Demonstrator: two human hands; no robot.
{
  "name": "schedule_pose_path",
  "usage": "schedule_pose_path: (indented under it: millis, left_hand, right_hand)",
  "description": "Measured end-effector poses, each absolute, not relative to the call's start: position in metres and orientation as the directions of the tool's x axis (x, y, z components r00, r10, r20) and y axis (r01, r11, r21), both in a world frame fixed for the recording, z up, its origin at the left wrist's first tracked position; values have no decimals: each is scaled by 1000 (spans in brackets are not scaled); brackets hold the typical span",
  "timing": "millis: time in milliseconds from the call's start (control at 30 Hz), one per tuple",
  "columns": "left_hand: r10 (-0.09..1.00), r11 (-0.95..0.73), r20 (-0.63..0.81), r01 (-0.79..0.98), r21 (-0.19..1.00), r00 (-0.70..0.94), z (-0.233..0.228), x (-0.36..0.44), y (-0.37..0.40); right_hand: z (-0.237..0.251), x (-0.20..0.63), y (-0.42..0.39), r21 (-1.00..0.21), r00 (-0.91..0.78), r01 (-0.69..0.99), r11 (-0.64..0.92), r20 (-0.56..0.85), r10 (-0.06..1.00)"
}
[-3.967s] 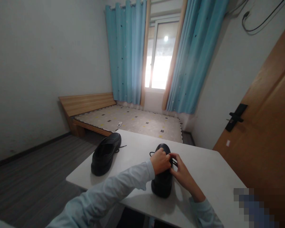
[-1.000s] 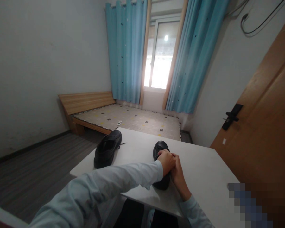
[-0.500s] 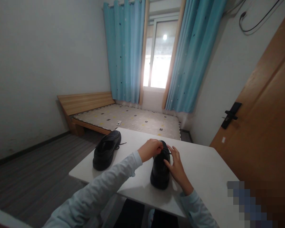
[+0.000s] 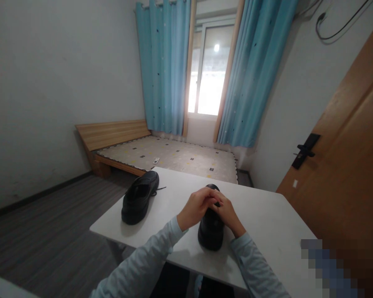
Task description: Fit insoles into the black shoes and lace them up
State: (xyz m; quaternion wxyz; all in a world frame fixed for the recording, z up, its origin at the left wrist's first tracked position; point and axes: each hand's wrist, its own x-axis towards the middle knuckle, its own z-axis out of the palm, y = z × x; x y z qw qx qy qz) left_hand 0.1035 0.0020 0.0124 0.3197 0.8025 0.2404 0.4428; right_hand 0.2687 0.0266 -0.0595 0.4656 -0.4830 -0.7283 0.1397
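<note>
No brand, label or writing can be read on either of the 2 black shoes on the white table [image 4: 267,231], and the open mouth of each shoe is dark, so I cannot tell whether anything lies inside. The near shoe [image 4: 210,231] stands at the table's front edge, toe pointing away, with the left hand [image 4: 195,208] and right hand [image 4: 227,213] meeting over its laced top, fingers curled and pinched together there, though the lace itself is hidden beneath them. The other shoe [image 4: 139,198] lies well apart to the left, untouched, its lace end [image 4: 159,189] trailing on the tabletop.
</note>
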Motion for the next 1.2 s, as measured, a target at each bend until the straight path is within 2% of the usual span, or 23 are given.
schedule_pose_path:
  millis: [200, 367, 700, 1000, 1200]
  left_hand:
    - [685, -670, 590, 53, 740, 427, -5, 108, -14]
    - [667, -690, 656, -38, 722, 354, -6, 108, -34]
    - [577, -804, 721, 113, 583, 384, -2, 99, -56]
    - [606, -792, 695, 212, 573, 386, -7, 97, -72]
    - [621, -779, 677, 217, 588, 395, -6, 93, -72]
  right_hand:
    - [-69, 275, 28, -651, -112, 593, 474, 516, 849]
    - [-73, 271, 32, -652, -37, 635, 415, 510, 859]
    - [-76, 269, 34, -648, 7, 664, 372, 504, 864]
    - [-76, 266, 30, -633, 4, 689, 352, 489, 872]
    - [-78, 266, 26, -624, 72, 709, 328, 527, 847]
